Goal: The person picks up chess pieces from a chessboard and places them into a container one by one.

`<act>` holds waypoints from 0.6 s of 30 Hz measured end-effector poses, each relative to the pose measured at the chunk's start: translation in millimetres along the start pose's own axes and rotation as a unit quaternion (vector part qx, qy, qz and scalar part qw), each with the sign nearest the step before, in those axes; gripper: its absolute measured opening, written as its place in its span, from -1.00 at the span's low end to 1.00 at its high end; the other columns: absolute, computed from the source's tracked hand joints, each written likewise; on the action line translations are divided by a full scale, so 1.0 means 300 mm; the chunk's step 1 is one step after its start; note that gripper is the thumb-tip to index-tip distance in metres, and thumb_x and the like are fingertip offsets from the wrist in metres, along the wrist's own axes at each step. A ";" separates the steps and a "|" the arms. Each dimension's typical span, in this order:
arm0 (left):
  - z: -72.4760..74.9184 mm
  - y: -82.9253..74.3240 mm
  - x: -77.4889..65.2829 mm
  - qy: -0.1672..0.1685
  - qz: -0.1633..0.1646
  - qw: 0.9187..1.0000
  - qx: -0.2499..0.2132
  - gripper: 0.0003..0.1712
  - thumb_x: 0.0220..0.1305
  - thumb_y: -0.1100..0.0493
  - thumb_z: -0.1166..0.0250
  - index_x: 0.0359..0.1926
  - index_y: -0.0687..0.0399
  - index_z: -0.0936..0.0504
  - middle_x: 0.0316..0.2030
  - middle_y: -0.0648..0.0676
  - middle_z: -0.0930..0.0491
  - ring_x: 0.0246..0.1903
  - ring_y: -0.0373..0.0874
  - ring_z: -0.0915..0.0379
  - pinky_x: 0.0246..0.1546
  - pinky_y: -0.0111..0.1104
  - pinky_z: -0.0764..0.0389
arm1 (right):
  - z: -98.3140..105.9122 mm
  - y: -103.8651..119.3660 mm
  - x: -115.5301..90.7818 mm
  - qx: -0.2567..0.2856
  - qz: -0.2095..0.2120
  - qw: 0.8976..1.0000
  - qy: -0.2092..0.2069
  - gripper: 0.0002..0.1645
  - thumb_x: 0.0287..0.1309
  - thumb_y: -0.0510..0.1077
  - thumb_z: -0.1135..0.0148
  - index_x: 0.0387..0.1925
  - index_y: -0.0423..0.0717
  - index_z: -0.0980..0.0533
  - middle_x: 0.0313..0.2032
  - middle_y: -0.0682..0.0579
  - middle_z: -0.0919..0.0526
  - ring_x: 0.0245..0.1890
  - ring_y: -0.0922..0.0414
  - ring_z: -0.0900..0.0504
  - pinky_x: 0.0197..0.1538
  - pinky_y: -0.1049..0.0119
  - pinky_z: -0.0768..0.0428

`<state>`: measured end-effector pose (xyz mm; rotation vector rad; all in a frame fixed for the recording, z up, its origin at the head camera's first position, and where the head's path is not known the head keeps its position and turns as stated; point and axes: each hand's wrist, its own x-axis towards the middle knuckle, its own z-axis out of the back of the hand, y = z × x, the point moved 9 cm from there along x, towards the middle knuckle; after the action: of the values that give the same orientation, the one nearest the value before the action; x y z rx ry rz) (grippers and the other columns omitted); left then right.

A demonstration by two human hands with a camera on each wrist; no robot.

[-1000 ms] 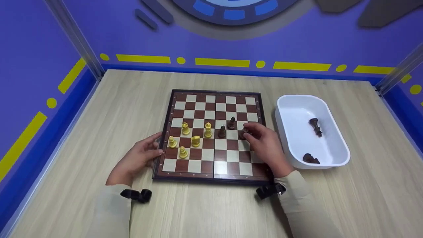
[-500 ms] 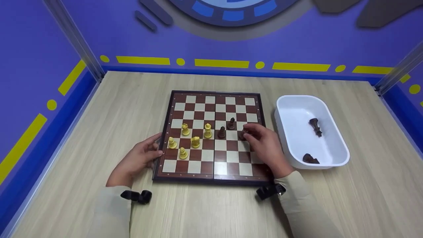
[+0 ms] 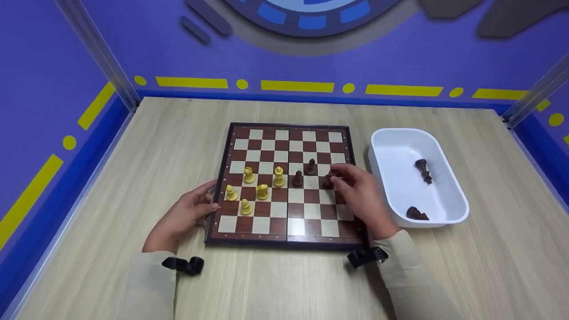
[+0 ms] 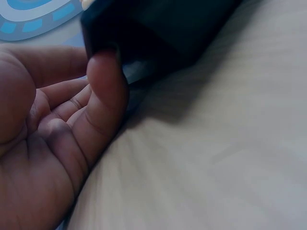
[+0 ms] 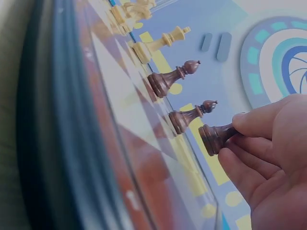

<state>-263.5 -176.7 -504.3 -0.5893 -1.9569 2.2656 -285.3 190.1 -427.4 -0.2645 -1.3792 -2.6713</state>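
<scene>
My left hand [image 3: 182, 217] holds the left edge of a brown-and-cream chessboard [image 3: 255, 239]; in the left wrist view its fingers meet the board's dark side [image 4: 144, 33]. Over the board's right part, my right hand [image 3: 361, 195] has a dark chess piece [image 3: 327, 180] between thumb and fingers. Fingers hide the top of that piece, while its round base [image 5: 209, 140] shows in the right wrist view. Two dark bishops [image 3: 310, 167] stand upright just to its left. Farther left are several yellow pieces, among them a king [image 3: 278, 177], a knight [image 3: 262, 192] and a pawn [image 3: 246, 207].
A white plastic tub [image 3: 402, 195] stands close to the board's right side, beside my right hand. In it lie a dark king [image 3: 423, 171] and another dark piece [image 3: 417, 214]. Blue-purple panels [image 3: 306, 62] bound the wooden table [image 3: 275, 284] at the back and sides.
My right hand has shifted slightly to the right, so more of the dark piece shows. The left hand stays at the board's edge, and the other pieces keep their squares.
</scene>
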 end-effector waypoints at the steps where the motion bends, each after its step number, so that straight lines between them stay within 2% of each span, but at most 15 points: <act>1: 0.000 0.001 -0.001 -0.002 0.002 1.000 -0.001 -0.18 0.34 0.34 -0.18 0.52 0.07 -0.01 -0.20 0.01 -0.41 -0.50 -0.31 -0.46 -0.60 -0.44 -0.59 | 0.004 0.003 -0.001 -0.003 0.001 1.000 0.000 -0.67 0.19 -0.24 -0.29 0.02 -0.06 -0.61 -0.10 -0.05 -0.72 -0.06 0.08 -0.67 0.03 0.19 -0.62; 8: 0.000 0.010 -0.004 -0.013 0.020 0.999 -0.023 -0.18 0.33 0.35 -0.17 0.52 -0.01 -0.04 -0.19 0.00 -0.33 -0.52 -0.30 -0.40 -0.62 -0.44 -0.57 | 0.030 0.020 -0.003 -0.006 0.019 1.000 -0.008 -0.68 0.18 -0.28 -0.28 0.00 -0.12 -0.61 -0.12 -0.08 -0.72 -0.09 0.07 -0.68 0.02 0.18 -0.64; 18: -0.006 0.000 -0.003 0.000 0.005 1.000 -0.023 -0.17 0.34 0.33 -0.17 0.52 0.07 0.00 -0.19 0.04 -0.37 -0.52 -0.29 -0.44 -0.61 -0.42 -0.60 | 0.071 0.036 -0.007 -0.013 0.032 0.999 -0.027 -0.68 0.17 -0.27 -0.30 -0.01 -0.13 -0.62 -0.19 -0.06 -0.74 -0.16 0.10 -0.71 -0.06 0.32 -0.67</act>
<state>-262.1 -175.4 -504.4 -0.6046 -2.0145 2.2318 -279.1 201.3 -407.3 -0.3778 -1.3275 -2.6509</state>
